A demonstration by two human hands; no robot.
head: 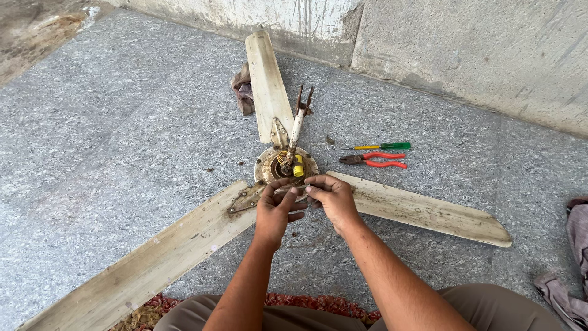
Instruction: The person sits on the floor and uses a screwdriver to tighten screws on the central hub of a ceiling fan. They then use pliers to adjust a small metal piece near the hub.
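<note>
An old cream ceiling fan lies on the stone floor with three dirty blades: one blade (267, 86) points away, one blade (153, 257) runs toward the lower left, one blade (429, 211) to the right. Its round motor hub (269, 165) holds a rusty down rod (296, 129), wires and a yellow capacitor (298, 166). My left hand (277, 208) and my right hand (332, 197) meet at the hub's near edge, fingers pinched on something small that I cannot make out.
A green-handled screwdriver (380, 146) and red-handled pliers (375, 160) lie right of the hub. A crumpled rag (244, 91) sits beside the far blade. A concrete wall (465, 43) runs along the back. Cloth (572, 263) lies at the right edge.
</note>
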